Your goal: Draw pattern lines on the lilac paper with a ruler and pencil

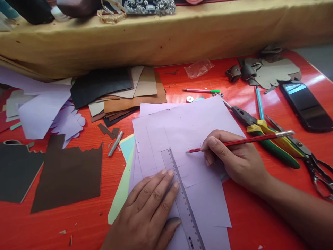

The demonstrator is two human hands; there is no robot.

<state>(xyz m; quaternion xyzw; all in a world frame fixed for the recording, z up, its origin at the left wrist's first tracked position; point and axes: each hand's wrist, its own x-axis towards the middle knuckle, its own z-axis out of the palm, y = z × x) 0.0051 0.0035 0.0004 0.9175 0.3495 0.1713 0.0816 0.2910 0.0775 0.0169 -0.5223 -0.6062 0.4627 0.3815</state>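
Note:
My left hand (pixel 153 205) lies flat with its fingers stretched out, pressing a clear plastic ruler (pixel 186 205) onto a sheet of lilac paper (pixel 192 121). The ruler slants from the middle of the sheet down to the bottom of the view. Thin pencil lines show on the paper around the ruler's upper end. Between the fingertips of my right hand (pixel 231 156) is a red pencil (pixel 241 140), its tip close to the paper just right of the ruler. Under the lilac sheet, green paper (pixel 121 194) sticks out at the left.
Pliers (pixel 267 139) with green and yellow handles and scissors (pixel 307 152) lie right of the paper, near a black phone (pixel 307 106). Leather pieces (pixel 135 104) are stacked at the back left. Brown leather (pixel 70 173) lies left on the red table (pixel 85 229). A cloth-covered ledge (pixel 156 41) borders the back.

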